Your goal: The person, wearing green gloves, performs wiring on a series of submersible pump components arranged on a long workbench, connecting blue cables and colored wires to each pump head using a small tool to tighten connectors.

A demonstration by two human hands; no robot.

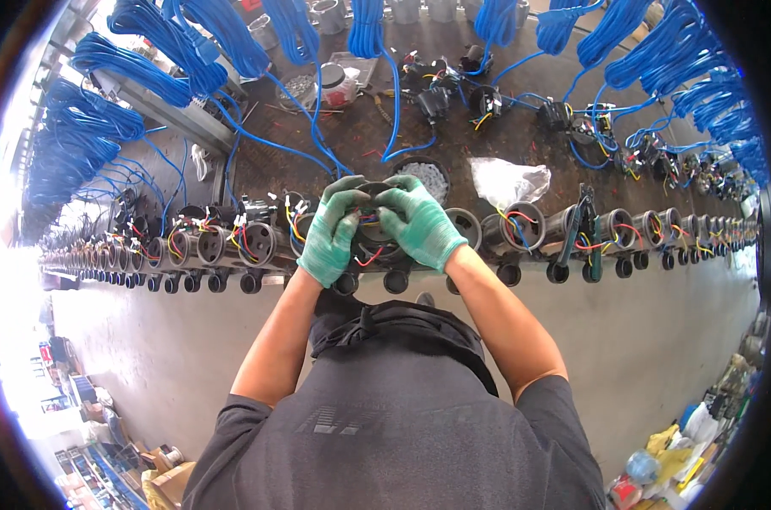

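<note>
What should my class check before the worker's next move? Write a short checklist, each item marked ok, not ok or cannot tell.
1. Gloves on both hands: ok, green-and-white gloves cover the left hand and right hand.
2. Both hands on the dark part: ok, fingers of each meet around it.
3. Red wire tucked away: not ok, it sticks out between the hands.
4. Wire joints at the dark part sound: cannot tell, the fingers cover them.
5. Hand tool put away: not ok, it lies across the row of black tubes, to the right.
</note>
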